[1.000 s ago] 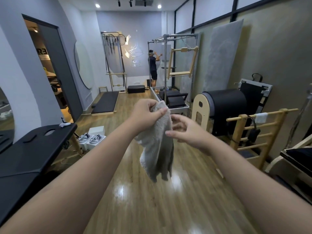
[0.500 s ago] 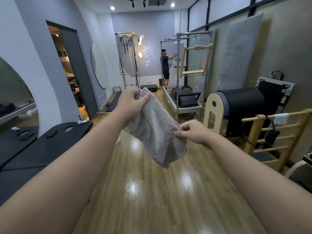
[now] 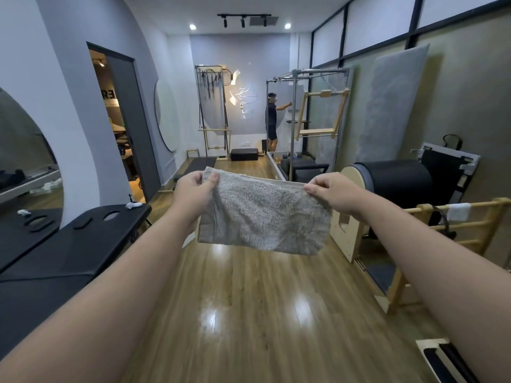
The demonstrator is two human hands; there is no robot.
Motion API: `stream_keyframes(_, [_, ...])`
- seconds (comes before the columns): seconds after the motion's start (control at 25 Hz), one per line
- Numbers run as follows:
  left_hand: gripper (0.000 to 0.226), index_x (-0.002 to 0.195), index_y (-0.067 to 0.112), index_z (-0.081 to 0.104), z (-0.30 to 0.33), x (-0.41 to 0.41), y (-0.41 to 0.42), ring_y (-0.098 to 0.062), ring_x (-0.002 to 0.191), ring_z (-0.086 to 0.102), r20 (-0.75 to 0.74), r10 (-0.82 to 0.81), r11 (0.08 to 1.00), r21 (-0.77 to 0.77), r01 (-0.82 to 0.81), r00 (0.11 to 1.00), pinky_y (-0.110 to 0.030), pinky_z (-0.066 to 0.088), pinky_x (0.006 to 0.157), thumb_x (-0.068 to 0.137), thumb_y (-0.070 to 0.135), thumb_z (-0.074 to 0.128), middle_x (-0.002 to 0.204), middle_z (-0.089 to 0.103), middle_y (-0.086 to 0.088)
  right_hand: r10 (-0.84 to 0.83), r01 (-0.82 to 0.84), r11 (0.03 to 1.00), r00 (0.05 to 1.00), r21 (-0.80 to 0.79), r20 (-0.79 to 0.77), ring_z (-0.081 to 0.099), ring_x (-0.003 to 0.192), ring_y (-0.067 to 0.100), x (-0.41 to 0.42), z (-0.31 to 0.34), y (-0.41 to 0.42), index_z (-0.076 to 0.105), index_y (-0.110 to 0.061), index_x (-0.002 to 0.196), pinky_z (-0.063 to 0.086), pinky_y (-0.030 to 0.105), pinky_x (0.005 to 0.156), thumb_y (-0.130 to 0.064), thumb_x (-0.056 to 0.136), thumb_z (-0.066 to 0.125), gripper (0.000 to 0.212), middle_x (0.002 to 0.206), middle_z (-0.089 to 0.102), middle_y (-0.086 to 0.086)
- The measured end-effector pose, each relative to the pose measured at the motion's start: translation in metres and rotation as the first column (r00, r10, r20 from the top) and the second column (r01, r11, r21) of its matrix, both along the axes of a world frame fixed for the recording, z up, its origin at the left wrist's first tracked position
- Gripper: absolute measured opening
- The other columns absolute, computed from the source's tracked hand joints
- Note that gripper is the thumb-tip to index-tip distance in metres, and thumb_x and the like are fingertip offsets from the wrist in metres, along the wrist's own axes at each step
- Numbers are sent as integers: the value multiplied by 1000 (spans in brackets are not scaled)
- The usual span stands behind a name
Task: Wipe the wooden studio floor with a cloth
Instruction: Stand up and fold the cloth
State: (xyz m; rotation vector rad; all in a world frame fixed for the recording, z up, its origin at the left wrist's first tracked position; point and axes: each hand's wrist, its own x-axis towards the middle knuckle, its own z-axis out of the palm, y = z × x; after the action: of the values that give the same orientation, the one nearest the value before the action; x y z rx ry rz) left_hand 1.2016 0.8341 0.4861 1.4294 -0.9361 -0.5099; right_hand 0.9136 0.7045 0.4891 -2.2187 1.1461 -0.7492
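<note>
A grey terry cloth (image 3: 262, 214) hangs spread flat in the air in front of me, held by its two top corners. My left hand (image 3: 193, 193) pinches the upper left corner and my right hand (image 3: 334, 192) pinches the upper right corner. Both arms are stretched forward at about chest height. Below and beyond the cloth runs the glossy wooden floor (image 3: 249, 313), with ceiling lights mirrored in it.
A black padded table (image 3: 63, 244) stands at the left. A black barrel on a wooden ladder frame (image 3: 387, 183) lines the right wall, with a metal-framed apparatus (image 3: 301, 161) farther back. A person (image 3: 272, 120) stands at the far wall. An open doorway (image 3: 119, 120) is on the left.
The cloth hung bunched from my left hand; my right hand took a corner and both hands drew apart, spreading it flat. The view has tilted up slightly.
</note>
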Motion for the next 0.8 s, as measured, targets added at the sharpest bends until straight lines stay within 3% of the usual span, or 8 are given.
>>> stream_keyframes(0.16, [24, 92, 15, 75, 28, 0, 0, -21, 83, 73, 241, 43, 999, -36, -36, 969, -36, 59, 66, 99, 37, 70, 85, 77, -1, -29, -2, 975, 990, 222, 135, 64, 76, 24, 5, -27, 7, 76, -14, 90, 54, 39, 70, -41, 103, 61, 33, 88, 74, 17])
stream_keyframes(0.24, [26, 84, 13, 73, 30, -1, -2, -19, 74, 68, 321, 102, 995, -34, -96, 942, -32, 53, 60, 97, 35, 72, 77, 72, -1, -96, 8, 926, 971, 377, 217, 68, 74, 24, 9, -30, 8, 80, -9, 93, 59, 35, 65, -37, 99, 69, 30, 95, 77, 20])
stream_keyframes(0.36, [28, 77, 17, 71, 15, -10, -5, -18, 72, 63, 391, 202, 977, -22, -210, 898, -34, 50, 66, 96, 38, 71, 72, 68, 2, -248, 65, 846, 927, 529, 283, 72, 68, 23, 22, -25, 8, 80, -5, 98, 60, 33, 58, -28, 93, 79, 24, 90, 80, 16])
stream_keyframes(0.52, [33, 67, 19, 70, -16, -55, -12, -12, 60, 55, 440, 120, 992, -30, -119, 890, -31, 44, 57, 95, 36, 72, 61, 65, 4, -352, -34, 701, 852, 713, 387, 76, 101, 31, 57, -19, 15, 72, 2, 116, 64, 47, 85, -17, 97, 74, 27, 111, 77, 19])
stream_keyframes(0.56, [33, 68, 19, 72, -23, -69, -14, -12, 60, 57, 458, 86, 996, -39, -76, 885, -33, 45, 58, 95, 36, 71, 62, 66, 4, -362, -63, 674, 841, 736, 403, 76, 100, 32, 65, -18, 18, 72, 2, 115, 65, 47, 82, -15, 98, 72, 24, 109, 77, 20])
stream_keyframes(0.68, [30, 75, 19, 76, -38, -95, -18, -15, 65, 63, 496, 50, 997, -75, -15, 867, -40, 48, 59, 96, 38, 69, 65, 70, 3, -379, -65, 682, 820, 728, 429, 77, 69, 24, 75, -17, 23, 72, -1, 107, 61, 35, 50, -14, 99, 70, 15, 92, 78, 16])
stream_keyframes(0.8, [33, 77, 19, 75, -46, -104, -19, -19, 63, 60, 545, 22, 998, -59, 13, 838, -43, 47, 58, 101, 38, 62, 62, 66, 2, -417, -47, 697, 785, 715, 458, 78, 65, 24, 68, -17, 22, 71, -4, 113, 60, 35, 50, -18, 98, 71, 20, 88, 80, 15])
